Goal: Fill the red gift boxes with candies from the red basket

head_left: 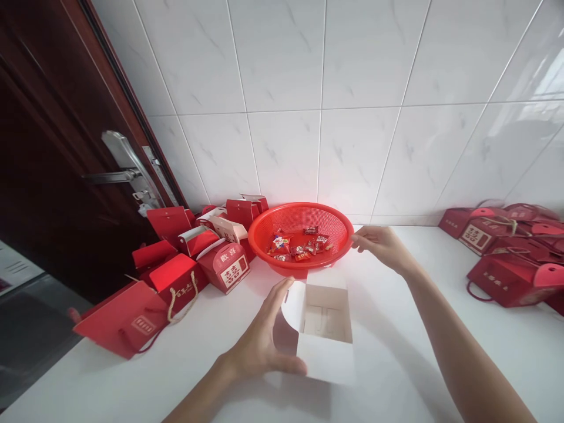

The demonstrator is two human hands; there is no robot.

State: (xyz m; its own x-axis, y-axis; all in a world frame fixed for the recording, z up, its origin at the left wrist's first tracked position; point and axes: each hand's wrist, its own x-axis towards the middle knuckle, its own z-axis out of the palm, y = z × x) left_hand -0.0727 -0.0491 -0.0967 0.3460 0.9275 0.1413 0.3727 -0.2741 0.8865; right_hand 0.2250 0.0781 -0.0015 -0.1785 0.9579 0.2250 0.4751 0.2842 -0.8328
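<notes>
L hand (269, 336) has an open box (328, 355) at the near middle of the bench (392, 382), just nearer than the basket. Its fingers are spread round the box's L side, thumb at the near flap. Box: plain white inside, squarish mouth facing up, slit/fold lines on the bottom; flaps stand out near, far & L, the L one w/ a curved edge & small slot. Its outer L side is in shadow, colour hard to tell.

R hand (374, 244) is at the R rim of the red mesh basket (324, 217), fingers bunched close together; can't tell if they pinch the rim or sth small. Basket's round, w/ small wrapped sweets (281, 244), mostly red, on its bottom.

Far L: red cartons (227, 265), some w/ cord handles & pale lettering. Far R: more red boxes (496, 282).
</notes>
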